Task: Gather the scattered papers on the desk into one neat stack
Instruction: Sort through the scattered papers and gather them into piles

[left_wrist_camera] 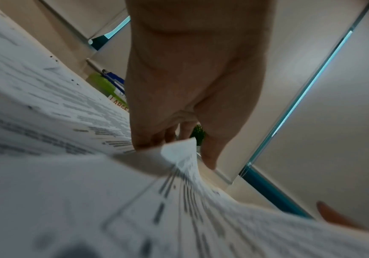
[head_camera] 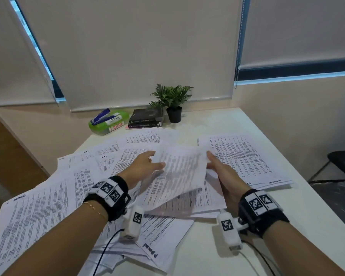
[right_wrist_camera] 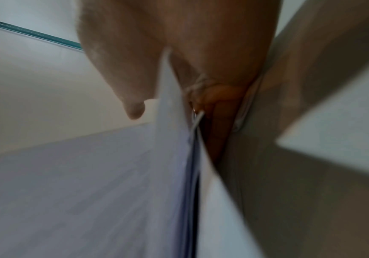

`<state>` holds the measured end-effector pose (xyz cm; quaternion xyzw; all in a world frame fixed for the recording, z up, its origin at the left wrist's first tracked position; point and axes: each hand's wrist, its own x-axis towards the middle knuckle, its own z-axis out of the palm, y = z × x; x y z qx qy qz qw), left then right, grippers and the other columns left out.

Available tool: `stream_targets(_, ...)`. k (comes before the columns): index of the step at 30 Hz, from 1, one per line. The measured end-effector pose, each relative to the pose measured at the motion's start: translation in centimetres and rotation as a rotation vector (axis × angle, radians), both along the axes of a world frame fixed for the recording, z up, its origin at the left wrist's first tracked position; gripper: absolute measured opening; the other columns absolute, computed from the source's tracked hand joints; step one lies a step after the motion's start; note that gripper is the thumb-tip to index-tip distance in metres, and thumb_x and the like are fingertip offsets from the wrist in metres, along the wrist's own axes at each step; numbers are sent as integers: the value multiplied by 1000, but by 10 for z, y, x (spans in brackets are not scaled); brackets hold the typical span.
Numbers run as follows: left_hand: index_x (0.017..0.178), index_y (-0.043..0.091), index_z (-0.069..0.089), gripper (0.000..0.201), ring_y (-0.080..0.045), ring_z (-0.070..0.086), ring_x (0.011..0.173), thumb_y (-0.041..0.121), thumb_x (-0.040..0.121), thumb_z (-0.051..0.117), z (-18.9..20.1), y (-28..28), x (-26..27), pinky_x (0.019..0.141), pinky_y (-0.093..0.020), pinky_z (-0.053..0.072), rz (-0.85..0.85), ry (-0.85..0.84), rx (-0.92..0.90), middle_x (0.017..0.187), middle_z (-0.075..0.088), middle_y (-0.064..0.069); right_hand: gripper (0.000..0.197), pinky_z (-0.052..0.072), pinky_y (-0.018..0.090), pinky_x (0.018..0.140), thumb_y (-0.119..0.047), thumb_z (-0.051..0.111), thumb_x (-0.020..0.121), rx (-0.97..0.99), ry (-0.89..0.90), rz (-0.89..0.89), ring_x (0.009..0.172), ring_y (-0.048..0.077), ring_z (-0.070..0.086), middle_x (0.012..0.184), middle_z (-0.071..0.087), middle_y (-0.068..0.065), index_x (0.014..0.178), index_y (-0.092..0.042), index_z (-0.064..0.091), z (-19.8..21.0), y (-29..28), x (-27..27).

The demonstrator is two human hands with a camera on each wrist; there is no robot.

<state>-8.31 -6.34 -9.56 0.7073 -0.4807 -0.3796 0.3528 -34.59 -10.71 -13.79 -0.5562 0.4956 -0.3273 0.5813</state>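
Note:
Between my two hands a lifted sheaf of printed papers (head_camera: 182, 172) hangs tilted over the middle of the white desk (head_camera: 213, 253). My left hand (head_camera: 155, 160) pinches its left edge, thumb on top and fingers underneath; in the left wrist view the sheaf's corner (left_wrist_camera: 179, 153) curls at the left hand (left_wrist_camera: 179, 139). My right hand (head_camera: 210, 161) grips the right edge; in the right wrist view the sheets (right_wrist_camera: 174, 157) pass between its thumb (right_wrist_camera: 135, 110) and its fingers. Scattered sheets (head_camera: 38, 212) cover the desk's left and front. A flatter pile (head_camera: 245, 156) lies on the right.
At the desk's back stand a green box (head_camera: 108, 122) with a blue stapler on it, a short stack of dark books (head_camera: 145, 118) and a small potted plant (head_camera: 173, 104). A black chair (head_camera: 343, 164) stands past the right edge. Thin cables trail from both wrists.

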Motion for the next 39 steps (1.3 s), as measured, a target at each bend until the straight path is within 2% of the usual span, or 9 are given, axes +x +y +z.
stream_targets(5,161,19,41,83,-33,60,124,44,92,80,6,7,19,110,-51,49,-29,-244,53,149,56,-14,36,48,46,109,-10,77,89,-131,76,16,119,22,66,123,72,-3,123,-16,67,-15,-8,-1)
stream_targets(11,165,17,25,133,-31,46,146,68,62,92,8,35,43,119,-45,41,-231,-711,395,169,37,-7,56,49,43,105,-4,66,97,-66,-18,-114,121,28,62,137,61,4,146,-19,45,-21,-17,2)
stream_targets(18,107,5,75,45,-19,67,88,40,82,90,-2,45,52,75,-29,48,-150,-501,249,103,76,-7,72,28,39,119,-5,65,99,-160,-94,-182,152,26,31,166,30,-1,158,-31,32,-16,-11,-5)
stream_targets(23,72,6,66,36,-17,55,53,29,97,78,15,44,77,56,-27,41,34,-565,69,63,60,-5,28,40,47,119,-9,72,94,-144,-161,-204,136,23,55,136,65,-2,100,-35,79,-25,-13,-6)
stream_targets(28,88,1,69,32,-32,67,71,28,105,61,52,49,91,62,-37,51,442,-553,-257,80,70,-15,16,45,46,116,-16,80,88,-89,-202,-239,126,22,63,127,72,2,102,-24,81,-30,-15,-2)
stream_targets(31,109,6,65,30,-31,66,79,33,110,53,68,49,88,70,-46,58,628,-396,-521,95,68,-11,38,40,48,118,-18,85,82,-122,-126,-178,133,18,55,135,64,-5,118,-23,76,-24,-8,-4)
stream_targets(33,114,11,64,28,-31,69,91,37,109,56,73,47,80,78,-48,61,632,-238,-611,108,72,-10,46,36,48,121,-12,83,84,-138,-81,-143,136,17,50,135,60,-7,127,-21,72,-22,-5,-3)
stream_targets(36,119,13,65,27,-25,73,87,38,109,58,67,40,56,57,-33,58,528,-81,-523,105,74,-5,39,41,46,119,-16,80,88,-133,-101,-112,134,17,56,135,63,-7,126,-23,73,-22,-5,-3)
stream_targets(39,138,5,59,45,-21,73,86,38,108,58,42,29,32,49,-20,52,413,-35,-350,106,73,-2,32,46,21,102,-34,66,100,-98,-121,-105,115,8,60,135,62,-7,128,-19,70,-10,1,-2)
